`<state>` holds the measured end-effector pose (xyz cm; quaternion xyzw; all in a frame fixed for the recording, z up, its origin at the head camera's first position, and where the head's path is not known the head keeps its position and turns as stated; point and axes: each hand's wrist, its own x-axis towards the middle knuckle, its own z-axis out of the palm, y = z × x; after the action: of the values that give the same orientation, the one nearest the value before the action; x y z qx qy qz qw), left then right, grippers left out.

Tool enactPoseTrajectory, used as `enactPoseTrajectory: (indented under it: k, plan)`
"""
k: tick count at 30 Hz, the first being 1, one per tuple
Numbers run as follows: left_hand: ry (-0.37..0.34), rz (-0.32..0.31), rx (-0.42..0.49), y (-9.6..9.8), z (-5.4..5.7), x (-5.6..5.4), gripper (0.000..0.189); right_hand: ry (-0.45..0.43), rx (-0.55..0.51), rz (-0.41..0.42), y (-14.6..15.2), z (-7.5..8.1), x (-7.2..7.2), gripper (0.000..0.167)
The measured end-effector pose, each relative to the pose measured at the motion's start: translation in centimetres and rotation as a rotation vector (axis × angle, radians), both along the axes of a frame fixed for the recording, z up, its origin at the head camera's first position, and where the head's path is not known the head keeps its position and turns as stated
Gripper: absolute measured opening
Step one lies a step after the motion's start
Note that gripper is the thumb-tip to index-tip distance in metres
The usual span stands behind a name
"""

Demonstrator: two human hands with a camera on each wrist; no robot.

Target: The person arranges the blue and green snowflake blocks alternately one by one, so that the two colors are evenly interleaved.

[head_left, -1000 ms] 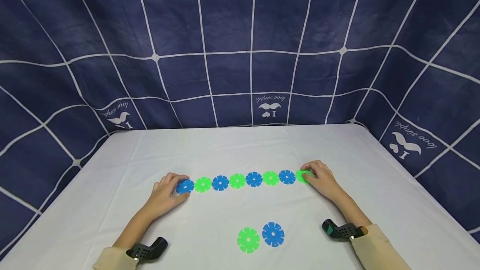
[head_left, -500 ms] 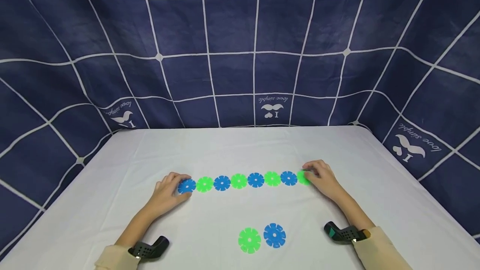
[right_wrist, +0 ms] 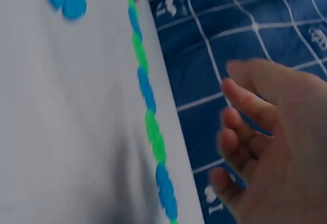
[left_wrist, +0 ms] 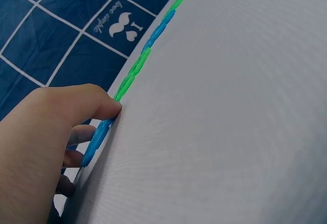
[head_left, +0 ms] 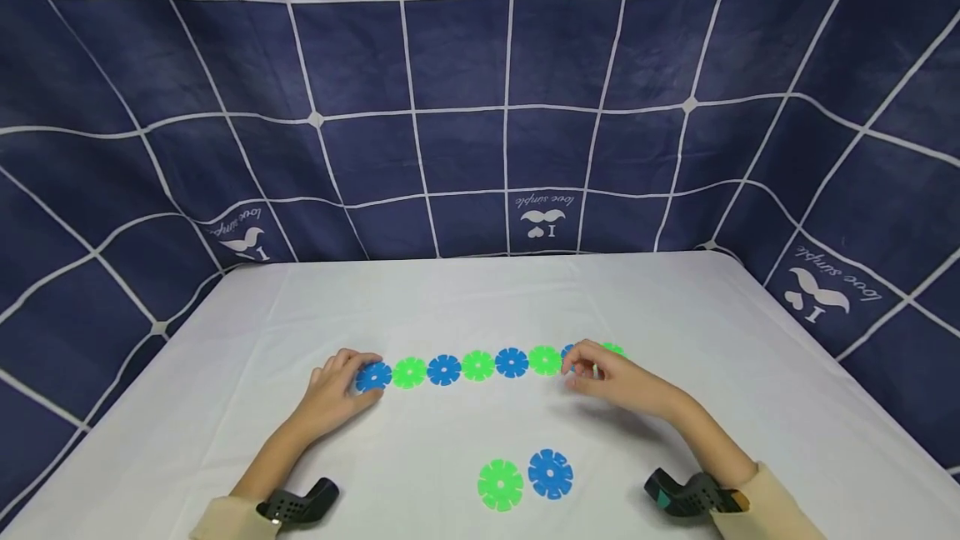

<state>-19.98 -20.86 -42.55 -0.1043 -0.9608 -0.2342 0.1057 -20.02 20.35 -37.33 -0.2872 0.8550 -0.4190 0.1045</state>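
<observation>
A straight row of linked flower-shaped plastic discs, blue and green by turns, lies across the white table. My left hand (head_left: 333, 398) holds the blue disc (head_left: 373, 376) at the row's left end, thumb on the near edge and fingers on the far edge. In the left wrist view that blue disc (left_wrist: 98, 143) lies flat by the thumb. My right hand (head_left: 618, 379) hovers over the right end, fingers loosely bent, holding nothing. It partly hides a blue disc and the green end disc (head_left: 613, 349). The right wrist view shows the right hand (right_wrist: 276, 137) raised beside the row.
Two loose discs, one green (head_left: 500, 485) and one blue (head_left: 551, 474), lie side by side nearer the front. Dark blue checked cloth (head_left: 465, 148) hangs behind and beside the white table (head_left: 420, 298). Each wrist wears a black strapped device.
My right hand has let go of the green end disc, lifted and moved left and nearer. The left hand stays on the blue disc.
</observation>
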Motion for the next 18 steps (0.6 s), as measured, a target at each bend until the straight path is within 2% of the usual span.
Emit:
enactPoseTrajectory:
  k: [5, 9, 13, 18]
  plan:
    - [0.001, -0.002, -0.003, 0.0, 0.0, 0.1, 0.046, -0.153, 0.108, 0.204, -1.4, 0.2, 1.5, 0.025]
    - [0.002, 0.003, 0.002, 0.0, 0.0, 0.2, 0.046, -0.202, 0.187, 0.304, -2.3, -0.2, 2.3, 0.034]
    - [-0.007, 0.006, 0.003, 0.0, 0.1, 0.2, 0.046, -0.19, 0.25, 0.356, -2.8, -0.5, 2.8, 0.039]
    - [-0.004, 0.004, 0.005, 0.1, 0.1, 0.0, 0.046, -0.142, 0.307, 0.344, -3.1, -0.5, 3.1, 0.043]
